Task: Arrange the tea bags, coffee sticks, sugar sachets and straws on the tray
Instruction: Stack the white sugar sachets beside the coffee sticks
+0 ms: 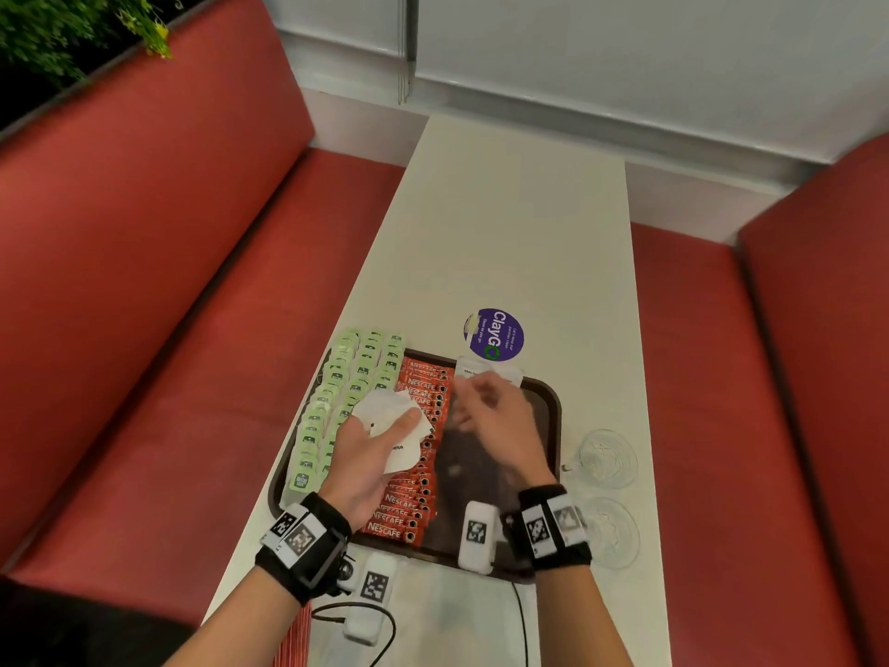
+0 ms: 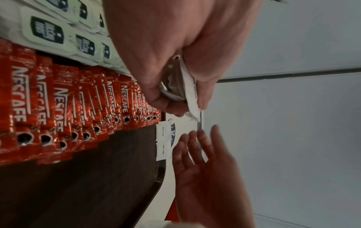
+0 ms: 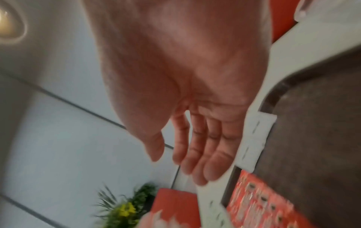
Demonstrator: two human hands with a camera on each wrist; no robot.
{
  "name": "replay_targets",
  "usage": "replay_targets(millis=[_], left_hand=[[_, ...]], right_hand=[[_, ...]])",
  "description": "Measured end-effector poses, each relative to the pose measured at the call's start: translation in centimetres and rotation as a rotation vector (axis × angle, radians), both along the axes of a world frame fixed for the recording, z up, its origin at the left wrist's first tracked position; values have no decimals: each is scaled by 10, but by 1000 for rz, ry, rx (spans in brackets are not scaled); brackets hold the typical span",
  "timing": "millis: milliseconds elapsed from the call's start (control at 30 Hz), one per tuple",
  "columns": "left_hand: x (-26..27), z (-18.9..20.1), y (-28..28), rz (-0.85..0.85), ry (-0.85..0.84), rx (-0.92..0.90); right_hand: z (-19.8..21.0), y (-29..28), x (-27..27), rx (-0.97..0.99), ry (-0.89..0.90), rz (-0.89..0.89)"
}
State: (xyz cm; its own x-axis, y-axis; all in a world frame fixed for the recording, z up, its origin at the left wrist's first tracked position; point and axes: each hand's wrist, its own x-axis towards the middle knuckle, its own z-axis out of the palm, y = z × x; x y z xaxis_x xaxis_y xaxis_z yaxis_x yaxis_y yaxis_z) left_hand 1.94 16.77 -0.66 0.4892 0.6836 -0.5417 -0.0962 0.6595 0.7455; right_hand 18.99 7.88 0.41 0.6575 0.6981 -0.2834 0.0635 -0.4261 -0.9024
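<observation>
A dark brown tray (image 1: pixel 552 406) lies on the white table. Green tea bags (image 1: pixel 346 392) fill its left side in rows, and red coffee sticks (image 1: pixel 413 454) run down beside them. My left hand (image 1: pixel 370 450) hovers over the sticks and grips a bundle of white sugar sachets (image 1: pixel 394 421), also the sachets (image 2: pixel 187 91) pinched between thumb and fingers. Two sugar sachets (image 1: pixel 486 370) lie at the tray's far edge, the same sachets (image 2: pixel 163 140) seen close. My right hand (image 1: pixel 490 411) hangs over the bare tray floor with straight fingers (image 3: pixel 197 148), holding nothing.
A purple round sticker (image 1: pixel 494 334) sits on the table beyond the tray. Two clear glass dishes (image 1: pixel 607 457) stand right of the tray. Red striped straws (image 1: pixel 293 637) poke in at the bottom left. Red bench seats flank the table.
</observation>
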Motion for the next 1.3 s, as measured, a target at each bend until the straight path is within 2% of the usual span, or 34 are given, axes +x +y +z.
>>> replay_targets(millis=[67, 133, 233, 367, 633, 733, 867, 967, 1167, 1300], left_hand=[[1, 3, -3, 5, 5, 21], [3, 6, -6, 18, 30, 36], [5, 7, -9, 27, 26, 36], [1, 7, -7, 56, -21, -62], [-2, -2, -1, 27, -18, -78], [-4, 1, 3, 26, 10, -89], [-9, -2, 3, 4, 28, -73], [-10, -4, 1, -11, 34, -74], [-13, -9, 0, -31, 37, -68], [-16, -8, 3, -27, 47, -70]], right_hand=[[11, -9, -23, 3, 164, 115], [11, -16, -40, 13, 264, 147], [2, -22, -54, 41, 297, 84], [-3, -24, -52, 103, 368, 18], [1, -27, -29, 126, 334, -24], [-5, -26, 0, 123, 172, -76], [-14, -9, 46, -77, -278, 44], [-21, 12, 65, -195, -405, 141], [-38, 54, 77, -427, -769, 405], [-45, 69, 79, -474, -866, 460]])
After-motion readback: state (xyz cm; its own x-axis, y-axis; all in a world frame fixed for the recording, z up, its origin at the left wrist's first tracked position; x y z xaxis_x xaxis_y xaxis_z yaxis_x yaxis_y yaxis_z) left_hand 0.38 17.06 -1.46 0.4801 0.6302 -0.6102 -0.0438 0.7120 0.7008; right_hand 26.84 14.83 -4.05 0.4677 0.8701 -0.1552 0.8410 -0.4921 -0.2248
